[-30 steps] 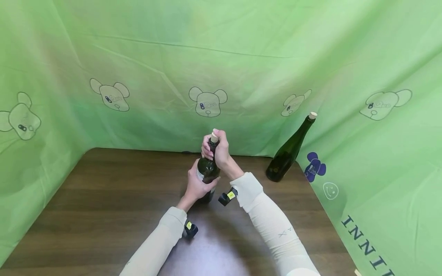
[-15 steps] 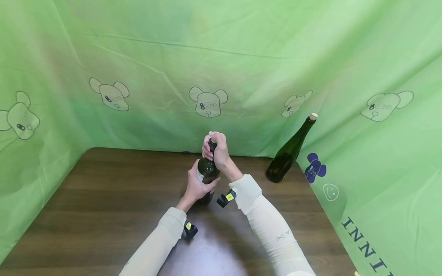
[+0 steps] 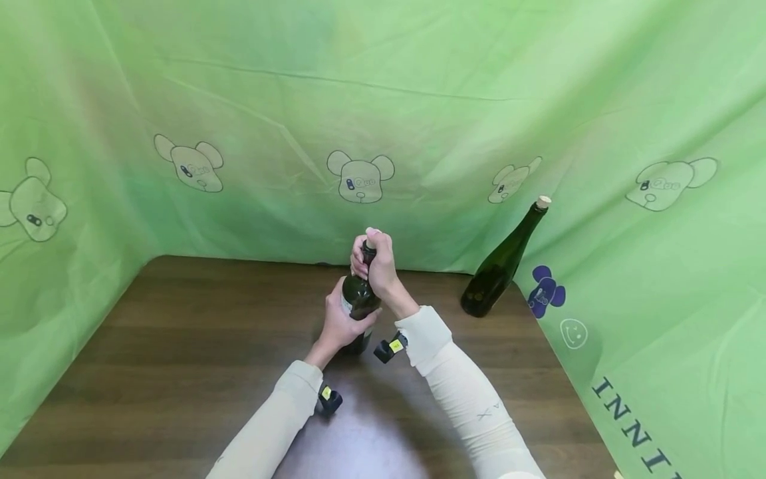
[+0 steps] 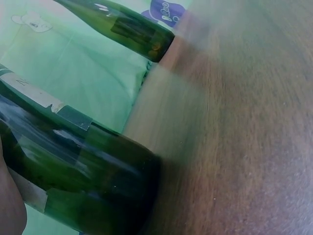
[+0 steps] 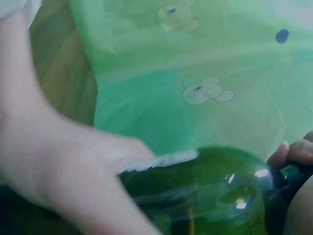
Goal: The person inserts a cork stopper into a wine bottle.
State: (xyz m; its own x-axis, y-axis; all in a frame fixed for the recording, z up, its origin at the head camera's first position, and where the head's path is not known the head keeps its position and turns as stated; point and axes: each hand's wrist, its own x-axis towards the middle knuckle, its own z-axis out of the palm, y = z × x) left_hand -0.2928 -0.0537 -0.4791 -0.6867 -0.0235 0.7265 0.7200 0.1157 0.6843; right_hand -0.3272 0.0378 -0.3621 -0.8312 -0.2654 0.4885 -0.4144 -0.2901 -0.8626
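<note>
A dark green wine bottle (image 3: 362,293) stands upright on the wooden table in the middle of the head view. My left hand (image 3: 344,324) grips its body from the near left side, thumb across the front. Higher up, my right hand (image 3: 383,269) has its fingers curled round the neck, and its thumb presses on top of the stopper (image 3: 370,243), mostly covered. The left wrist view shows the lower part of the bottle (image 4: 98,166), with torn label remains and its base at the tabletop. In the right wrist view, the bottle's shoulder (image 5: 215,191) gleams between both hands.
A second, slimmer green bottle (image 3: 499,266) with a pale cork (image 3: 543,201) stands at the table's back right corner. Green cloth (image 3: 269,133) printed with bear heads hangs behind and along both sides of the brown table (image 3: 197,346).
My right thumb has come over the stopper's top, and the stopper sits lower in the neck than a second ago. The right wrist has dropped slightly. My left hand stays in place.
</note>
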